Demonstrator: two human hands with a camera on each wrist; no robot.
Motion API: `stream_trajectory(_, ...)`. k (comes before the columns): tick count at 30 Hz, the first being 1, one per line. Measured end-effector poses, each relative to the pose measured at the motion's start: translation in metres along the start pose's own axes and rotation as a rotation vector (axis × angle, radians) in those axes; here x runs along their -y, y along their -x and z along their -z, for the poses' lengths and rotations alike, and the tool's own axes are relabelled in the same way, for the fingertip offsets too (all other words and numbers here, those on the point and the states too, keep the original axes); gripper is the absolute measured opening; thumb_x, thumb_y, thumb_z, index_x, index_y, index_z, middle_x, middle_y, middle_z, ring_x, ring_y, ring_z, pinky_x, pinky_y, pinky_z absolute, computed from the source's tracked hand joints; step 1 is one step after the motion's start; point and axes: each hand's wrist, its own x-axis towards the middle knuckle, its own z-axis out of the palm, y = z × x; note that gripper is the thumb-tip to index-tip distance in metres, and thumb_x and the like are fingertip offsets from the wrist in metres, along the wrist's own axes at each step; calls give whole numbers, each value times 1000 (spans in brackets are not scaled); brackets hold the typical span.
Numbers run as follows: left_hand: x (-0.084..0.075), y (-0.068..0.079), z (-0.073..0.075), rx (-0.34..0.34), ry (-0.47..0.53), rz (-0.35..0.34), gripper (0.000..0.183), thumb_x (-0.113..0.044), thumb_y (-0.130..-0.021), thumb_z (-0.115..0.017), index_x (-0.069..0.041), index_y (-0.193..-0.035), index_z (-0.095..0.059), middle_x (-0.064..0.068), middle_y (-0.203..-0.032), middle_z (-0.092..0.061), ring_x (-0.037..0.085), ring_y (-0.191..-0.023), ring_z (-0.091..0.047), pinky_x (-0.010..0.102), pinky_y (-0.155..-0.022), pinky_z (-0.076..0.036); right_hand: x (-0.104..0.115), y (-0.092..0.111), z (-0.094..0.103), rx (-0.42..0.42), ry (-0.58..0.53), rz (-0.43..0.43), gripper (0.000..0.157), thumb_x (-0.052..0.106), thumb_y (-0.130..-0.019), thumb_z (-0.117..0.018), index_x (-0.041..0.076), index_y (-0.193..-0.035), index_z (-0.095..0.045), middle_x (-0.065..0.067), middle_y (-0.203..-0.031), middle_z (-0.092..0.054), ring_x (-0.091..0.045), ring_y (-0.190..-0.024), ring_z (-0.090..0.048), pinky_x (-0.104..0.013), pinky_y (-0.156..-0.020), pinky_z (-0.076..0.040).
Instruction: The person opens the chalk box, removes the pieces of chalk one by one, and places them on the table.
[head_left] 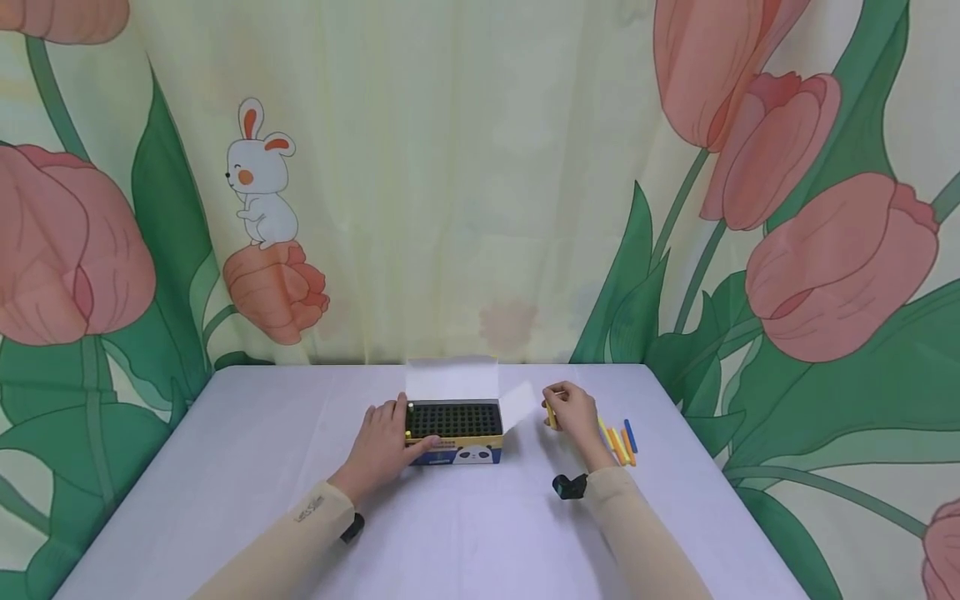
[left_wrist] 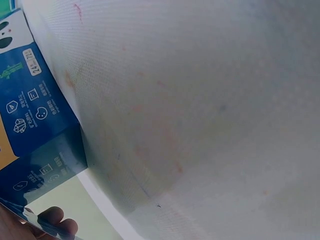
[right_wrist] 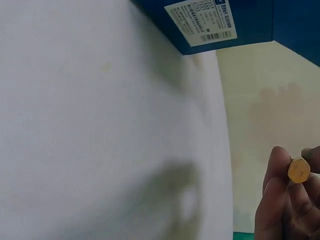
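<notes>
My left hand (head_left: 381,440) holds the left end of a blue and yellow crayon box (head_left: 474,455), its thumb along the front side. In the left wrist view, fingertips (left_wrist: 67,227) show past the end of the box. Inside the box is a black tray (head_left: 457,419) full of holes, with a white and a yellow tip at its left edge. Right of the box, my right hand (head_left: 576,418) pinches a yellow crayon (right_wrist: 299,171) between thumb and fingers, above the table. The crayon's flat end faces the right wrist camera.
Several yellow, orange and blue crayons (head_left: 628,435) lie on the white tablecloth (head_left: 480,533), partly behind the right wrist. The box's white lid (head_left: 452,380) stands up at the back, and a side flap (head_left: 516,404) sticks out toward the right hand. A tulip-print curtain (head_left: 465,208) hangs behind.
</notes>
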Motion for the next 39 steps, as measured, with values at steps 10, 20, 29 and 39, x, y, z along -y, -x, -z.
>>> stream_trajectory(10,0,0,-1,-6,6,0,112,-79,-92,-51,9,-157,-29,31,-147,-49,45,-139,-48,63,-120,-30,-19,2,5,-7,122,-16,28,27,-104,-61,3,-117,-68,-12,-96,-74,-14,-61,-68,-26,-55,-55)
stream_trajectory(20,0,2,-1,-9,12,2,111,-77,-92,-53,10,-157,-29,31,-147,-48,45,-139,-47,64,-120,-29,-37,0,9,-28,266,-25,28,29,-103,-61,5,-115,-70,-10,-97,-73,-15,-71,-64,-25,-60,-51)
stream_trajectory(29,0,0,-1,-1,34,12,115,-81,-91,-51,8,-159,-26,31,-149,-47,45,-141,-45,64,-121,-26,-44,-1,17,-5,317,-34,25,28,-101,-65,7,-113,-72,-10,-95,-71,-17,-72,-64,-27,-60,-49)
stream_trajectory(39,0,0,1,7,28,7,112,-76,-93,-54,10,-158,-26,32,-148,-47,46,-140,-46,65,-120,-27,-50,-1,21,-43,387,-5,21,26,-97,-70,9,-109,-74,-9,-100,-74,-23,-87,-66,-36,-73,-51)
